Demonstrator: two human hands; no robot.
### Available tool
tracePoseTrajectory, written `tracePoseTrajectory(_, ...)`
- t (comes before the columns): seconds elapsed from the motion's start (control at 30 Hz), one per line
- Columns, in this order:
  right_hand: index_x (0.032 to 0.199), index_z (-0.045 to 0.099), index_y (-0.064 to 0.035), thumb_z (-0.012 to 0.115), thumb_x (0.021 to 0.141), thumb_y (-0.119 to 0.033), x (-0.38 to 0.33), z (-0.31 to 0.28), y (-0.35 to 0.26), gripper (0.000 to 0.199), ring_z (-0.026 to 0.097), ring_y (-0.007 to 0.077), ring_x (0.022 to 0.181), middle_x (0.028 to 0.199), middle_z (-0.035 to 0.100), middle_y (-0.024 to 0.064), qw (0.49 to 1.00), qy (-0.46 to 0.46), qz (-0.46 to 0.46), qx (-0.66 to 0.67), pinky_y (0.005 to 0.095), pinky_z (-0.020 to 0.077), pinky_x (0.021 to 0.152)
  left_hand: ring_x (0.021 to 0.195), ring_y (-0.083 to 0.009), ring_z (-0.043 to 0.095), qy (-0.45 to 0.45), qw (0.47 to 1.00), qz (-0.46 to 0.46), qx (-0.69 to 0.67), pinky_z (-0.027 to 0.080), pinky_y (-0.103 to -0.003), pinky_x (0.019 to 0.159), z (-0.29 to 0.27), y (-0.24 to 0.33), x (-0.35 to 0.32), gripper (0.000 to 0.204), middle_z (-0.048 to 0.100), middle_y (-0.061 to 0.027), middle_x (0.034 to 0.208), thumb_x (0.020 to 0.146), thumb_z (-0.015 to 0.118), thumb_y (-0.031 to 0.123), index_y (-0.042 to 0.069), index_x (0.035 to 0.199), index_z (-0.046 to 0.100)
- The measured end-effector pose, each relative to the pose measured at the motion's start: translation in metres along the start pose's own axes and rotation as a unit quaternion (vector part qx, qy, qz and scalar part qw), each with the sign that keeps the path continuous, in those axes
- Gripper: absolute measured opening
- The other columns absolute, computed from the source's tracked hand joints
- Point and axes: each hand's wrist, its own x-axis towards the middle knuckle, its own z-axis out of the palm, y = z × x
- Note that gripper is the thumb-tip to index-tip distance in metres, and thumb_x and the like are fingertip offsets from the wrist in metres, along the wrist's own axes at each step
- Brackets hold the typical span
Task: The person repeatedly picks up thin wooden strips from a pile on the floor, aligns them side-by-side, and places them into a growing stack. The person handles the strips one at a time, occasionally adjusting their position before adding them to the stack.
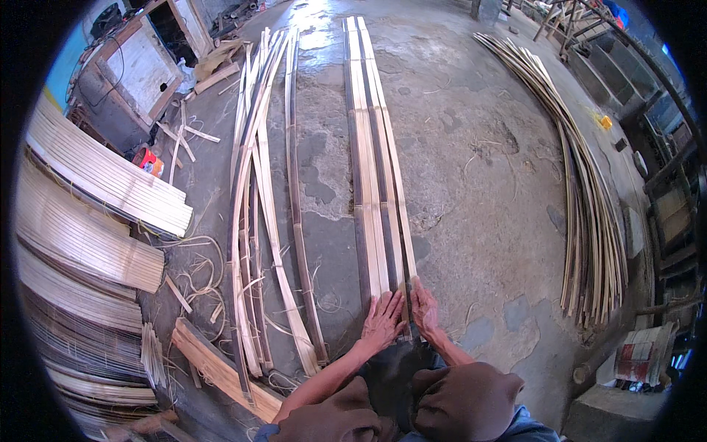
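Observation:
Several long split-bamboo strips lie side by side on the floor in front of me, pale ones beside dark-skinned ones. My left hand rests flat across their near ends, fingers stretched out. My right hand is against the outer edge of the rightmost bamboo strip, its fingers extended forward along it. A narrow dark gap shows between that strip and its neighbours near my hands. The very ends of the strips are partly hidden under my hands.
Left of the row lie loose bamboo strips and a wooden plank. Stacked slatted bamboo panels stand at the far left, near a red bucket. A bamboo strip bundle lies to the right.

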Motion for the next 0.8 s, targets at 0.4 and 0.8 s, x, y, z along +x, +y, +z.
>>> tracePoseTrajectory(0.4, 0.142, 0.045, -0.0123, 0.051, 0.097, -0.026, 0.010, -0.003, -0.016, 0.047, 0.062, 0.0443, 0.088, 0.095, 0.064, 0.0257, 0.994, -0.097, 0.041, -0.011, 0.0510, 0.0488, 0.077, 0.147, -0.0296, 0.019, 0.011, 1.000, -0.011, -0.025, 0.012, -0.053, 0.118, 0.001, -0.005, -0.005, 0.068, 0.025, -0.0102, 0.158, 0.096, 0.049, 0.041, 0.007, 0.151, 0.029)
tracePoseTrajectory(0.8, 0.144, 0.045, -0.0272, 0.051, 0.096, -0.040, 0.012, -0.002, -0.003, 0.049, 0.064, 0.0397, 0.079, 0.085, 0.065, 0.0181, 0.985, -0.098, 0.017, -0.140, 0.0513, 0.0491, 0.069, 0.148, -0.0286, 0.017, 0.002, 0.999, -0.011, -0.036, 0.011, -0.053, 0.119, 0.004, -0.005, -0.004, 0.071, 0.022, -0.0084, 0.159, 0.095, 0.049, 0.042, 0.006, 0.152, 0.026)
